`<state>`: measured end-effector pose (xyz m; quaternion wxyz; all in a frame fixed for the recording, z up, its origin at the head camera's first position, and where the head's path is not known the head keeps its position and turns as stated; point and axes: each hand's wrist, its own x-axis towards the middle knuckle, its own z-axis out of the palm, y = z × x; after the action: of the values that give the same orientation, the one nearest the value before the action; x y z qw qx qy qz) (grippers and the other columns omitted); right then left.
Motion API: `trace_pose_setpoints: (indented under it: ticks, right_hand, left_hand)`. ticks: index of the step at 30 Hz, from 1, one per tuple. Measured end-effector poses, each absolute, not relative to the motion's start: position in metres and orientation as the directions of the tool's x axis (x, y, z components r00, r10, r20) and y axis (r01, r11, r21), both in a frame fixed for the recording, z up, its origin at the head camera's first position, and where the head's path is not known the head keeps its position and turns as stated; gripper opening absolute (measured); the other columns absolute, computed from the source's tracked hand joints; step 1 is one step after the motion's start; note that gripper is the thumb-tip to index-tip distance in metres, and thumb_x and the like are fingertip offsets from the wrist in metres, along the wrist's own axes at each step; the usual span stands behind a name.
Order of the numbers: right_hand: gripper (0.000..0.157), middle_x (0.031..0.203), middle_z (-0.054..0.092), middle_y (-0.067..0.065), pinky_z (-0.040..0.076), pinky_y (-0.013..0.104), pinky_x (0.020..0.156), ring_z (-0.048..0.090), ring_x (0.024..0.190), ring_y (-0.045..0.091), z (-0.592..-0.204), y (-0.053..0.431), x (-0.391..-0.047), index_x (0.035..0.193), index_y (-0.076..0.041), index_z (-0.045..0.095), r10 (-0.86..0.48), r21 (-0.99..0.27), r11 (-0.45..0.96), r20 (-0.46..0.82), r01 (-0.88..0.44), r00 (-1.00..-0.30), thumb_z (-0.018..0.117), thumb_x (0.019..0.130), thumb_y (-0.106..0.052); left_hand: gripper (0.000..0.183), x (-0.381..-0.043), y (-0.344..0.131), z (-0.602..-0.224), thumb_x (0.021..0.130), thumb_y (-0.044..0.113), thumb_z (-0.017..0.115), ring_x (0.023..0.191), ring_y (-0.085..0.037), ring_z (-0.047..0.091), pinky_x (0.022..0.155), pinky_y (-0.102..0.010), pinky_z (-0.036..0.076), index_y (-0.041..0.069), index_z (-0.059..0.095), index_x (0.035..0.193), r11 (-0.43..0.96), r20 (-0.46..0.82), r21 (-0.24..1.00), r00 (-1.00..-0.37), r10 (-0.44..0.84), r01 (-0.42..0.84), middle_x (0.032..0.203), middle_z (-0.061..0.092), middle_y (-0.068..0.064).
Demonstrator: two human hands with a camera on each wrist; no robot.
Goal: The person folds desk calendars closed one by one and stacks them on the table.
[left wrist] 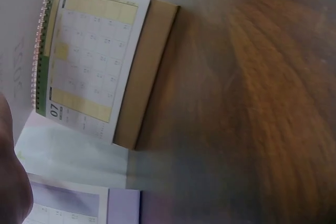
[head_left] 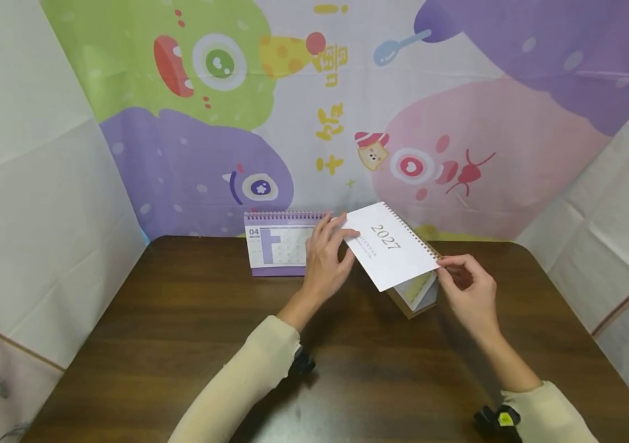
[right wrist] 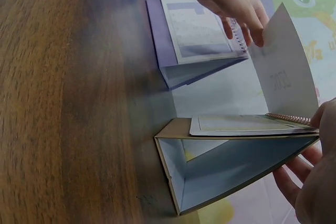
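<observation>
A brown desk calendar (head_left: pixel 403 306) stands at the right of the table, its white cover page (head_left: pixel 372 271) marked 2027 lifted away from the pages under it. My left hand (head_left: pixel 325 258) pinches the cover page at its free left edge. With thumb and fingers, my right hand (head_left: pixel 471 295) grips the calendar's spiral-bound top at the right end. Below the raised page, a month page (left wrist: pixel 89 61) numbered 07 shows in the left wrist view. From the right wrist, the calendar's hollow triangular stand (right wrist: pixel 247 156) is seen side-on.
A purple desk calendar (head_left: pixel 281 271) showing 04 stands left of the brown one, partly behind my left hand. Beneath both is a dark wooden table (head_left: pixel 181 369). A cartoon-printed cloth (head_left: pixel 303 135) hangs along the back, with pale cloth (head_left: pixel 32 154) at the sides.
</observation>
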<state>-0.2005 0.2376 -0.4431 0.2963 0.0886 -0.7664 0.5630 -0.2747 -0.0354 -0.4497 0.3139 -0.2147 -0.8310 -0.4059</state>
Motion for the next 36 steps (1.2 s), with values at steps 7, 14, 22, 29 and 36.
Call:
trace_pose_setpoints:
  ticks: [7, 14, 22, 29, 36]
  right_hand:
    - [0.01, 0.106, 0.076, -0.027, 0.058, 0.006, 0.082, 0.074, 0.093, -0.013, -0.443, 0.238, -0.201, 0.11, 0.009, 0.078, 0.195, -0.815, 0.344, 0.548, -0.466, -0.814, 0.074, 0.1, 0.01]
    - [0.011, 0.103, 0.076, -0.027, 0.057, 0.005, 0.082, 0.073, 0.092, -0.013, -0.443, 0.239, -0.2, 0.111, 0.011, 0.077, 0.218, -0.821, 0.334, 0.545, -0.463, -0.809, 0.073, 0.1, 0.012]
    - [0.011, 0.104, 0.076, -0.027, 0.058, 0.005, 0.083, 0.073, 0.093, -0.013, -0.443, 0.237, -0.2, 0.111, 0.011, 0.077, 0.205, -0.818, 0.337, 0.548, -0.467, -0.811, 0.073, 0.1, 0.011]
    - [0.013, 0.105, 0.076, -0.025, 0.058, 0.006, 0.083, 0.074, 0.093, -0.011, -0.444, 0.236, -0.202, 0.111, 0.01, 0.077, 0.199, -0.818, 0.327, 0.548, -0.473, -0.812, 0.072, 0.1, 0.012]
    - [0.017, 0.106, 0.076, -0.025, 0.057, 0.006, 0.083, 0.073, 0.092, -0.01, -0.446, 0.237, -0.2, 0.113, 0.007, 0.078, 0.21, -0.813, 0.356, 0.55, -0.46, -0.809, 0.068, 0.1, 0.014]
  left_hand:
    - [0.032, -0.27, -0.036, -0.456, 0.099, 0.01, 0.068, 0.154, -0.039, 0.061, 0.116, -0.069, 0.046, 0.013, 0.08, 0.129, 0.621, 0.678, 0.502, -0.72, 0.149, 0.602, 0.157, 0.072, -0.01]
    - [0.042, -0.282, -0.036, -0.481, 0.1, 0.013, 0.068, 0.158, -0.029, 0.058, 0.109, -0.061, 0.051, 0.023, 0.078, 0.14, 0.625, 0.697, 0.433, -0.681, 0.224, 0.649, 0.165, 0.066, -0.003]
    - [0.047, -0.303, -0.038, -0.512, 0.099, 0.019, 0.069, 0.161, -0.026, 0.054, 0.112, -0.057, 0.051, 0.031, 0.075, 0.145, 0.652, 0.668, 0.414, -0.698, 0.256, 0.635, 0.17, 0.062, 0.001]
    - [0.062, -0.32, -0.038, -0.541, 0.097, 0.022, 0.076, 0.161, -0.03, 0.054, 0.114, -0.063, 0.052, 0.038, 0.065, 0.156, 0.694, 0.592, 0.378, -0.736, 0.327, 0.613, 0.178, 0.052, 0.003]
    - [0.074, -0.308, -0.029, -0.528, 0.099, 0.01, 0.07, 0.152, -0.033, 0.062, 0.101, -0.052, 0.061, 0.035, 0.054, 0.167, 0.656, 0.493, 0.371, -0.738, 0.46, 0.657, 0.18, 0.048, -0.006]
